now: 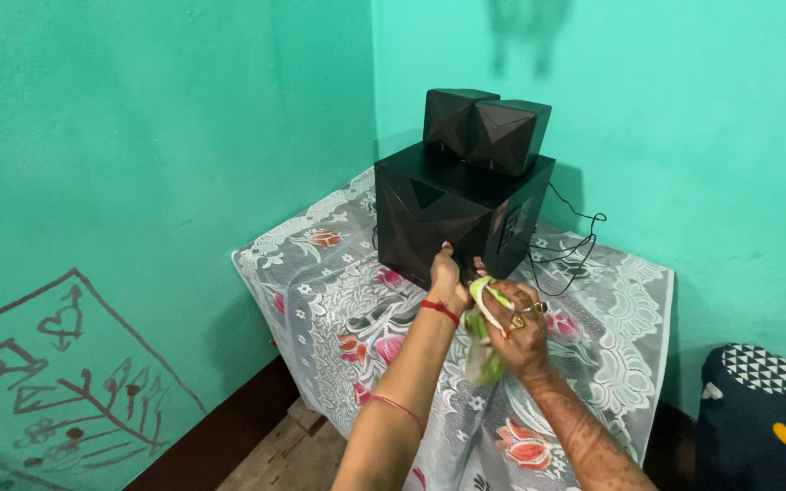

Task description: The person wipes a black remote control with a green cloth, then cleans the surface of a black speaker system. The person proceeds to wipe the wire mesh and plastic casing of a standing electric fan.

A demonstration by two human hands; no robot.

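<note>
A large black faceted speaker box (443,214) stands on a table covered by a white lace cloth with red flowers (338,291). Two small black speakers (484,132) sit on top of it. My left hand (446,277) reaches forward and touches the lower front face of the big speaker; a red thread is tied round that wrist. My right hand (518,332), with rings on the fingers, is closed on a crumpled green and white cloth (484,336) just in front of the speaker's near corner.
Black cables (570,245) trail from the speaker's right side over the table. Teal walls close in behind and at the left, with line drawings (56,364) low on the left wall. A dark patterned cushion (766,409) lies at the right. Wooden planks (284,445) show below the table.
</note>
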